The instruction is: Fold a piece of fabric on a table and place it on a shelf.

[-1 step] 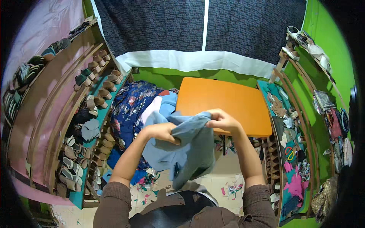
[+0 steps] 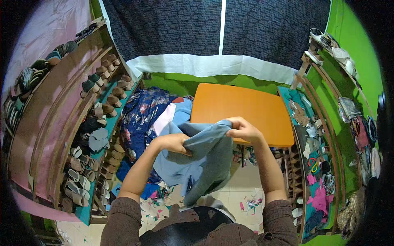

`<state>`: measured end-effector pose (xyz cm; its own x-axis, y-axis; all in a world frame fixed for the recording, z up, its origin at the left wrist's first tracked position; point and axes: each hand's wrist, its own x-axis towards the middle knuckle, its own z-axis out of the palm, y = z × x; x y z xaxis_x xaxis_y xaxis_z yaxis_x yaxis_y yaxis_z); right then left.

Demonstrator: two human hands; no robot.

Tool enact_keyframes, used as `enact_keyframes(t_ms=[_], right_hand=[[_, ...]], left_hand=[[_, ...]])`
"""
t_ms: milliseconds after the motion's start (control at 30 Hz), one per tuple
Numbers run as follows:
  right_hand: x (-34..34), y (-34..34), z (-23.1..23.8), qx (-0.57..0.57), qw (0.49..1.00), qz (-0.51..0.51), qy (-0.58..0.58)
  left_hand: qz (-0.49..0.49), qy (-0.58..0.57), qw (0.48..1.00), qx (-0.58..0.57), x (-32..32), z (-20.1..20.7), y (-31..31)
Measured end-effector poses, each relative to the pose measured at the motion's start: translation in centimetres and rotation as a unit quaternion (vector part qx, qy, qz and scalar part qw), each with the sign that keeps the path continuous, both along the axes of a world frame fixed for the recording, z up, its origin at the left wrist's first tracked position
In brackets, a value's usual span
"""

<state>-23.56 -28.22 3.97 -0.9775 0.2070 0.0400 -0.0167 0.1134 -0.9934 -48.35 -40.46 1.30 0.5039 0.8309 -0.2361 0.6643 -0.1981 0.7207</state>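
Observation:
A blue-grey cloth [image 2: 197,164] hangs in loose folds between my two hands, above the floor. My left hand [image 2: 174,144] is closed on its left side, with the thumb over the fabric. Higher up, my right hand [image 2: 243,129] pinches the upper right corner. Whether the cloth is a garment cannot be told, because its folds hide the shape. Behind it on the left lies a heap of fabric [image 2: 143,119], dark blue with a floral print. Pale pink and light blue pieces [image 2: 180,112] lie on that heap and are partly covered by the cloth.
An orange-topped table [image 2: 242,110] stands ahead. Shoe racks [image 2: 108,127] hold shoes and lasts on the left. The right rack [image 2: 295,135] carries scraps and scissors with red and yellow handles [image 2: 313,165]. Colourful offcuts [image 2: 252,203] litter the tiled floor.
The cloth's hanging lower part has shifted slightly and is less blurred. Both hands stay closed on it, with my right hand a touch further right.

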Motion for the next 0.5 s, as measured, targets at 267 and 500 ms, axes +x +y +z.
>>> enact_keyframes(t_ms=[267,500], right_hand=[[4.8,-5.5,-0.3,0.065,0.989,-0.041,-0.127],[7.0,-8.2,-0.5,0.13,0.974,-0.122,-0.139]], left_hand=[[0.11,0.115,0.964,0.214,-4.7,0.3,-4.0],[0.168,0.12,0.883,0.421,-2.6,1.3,-4.7]])
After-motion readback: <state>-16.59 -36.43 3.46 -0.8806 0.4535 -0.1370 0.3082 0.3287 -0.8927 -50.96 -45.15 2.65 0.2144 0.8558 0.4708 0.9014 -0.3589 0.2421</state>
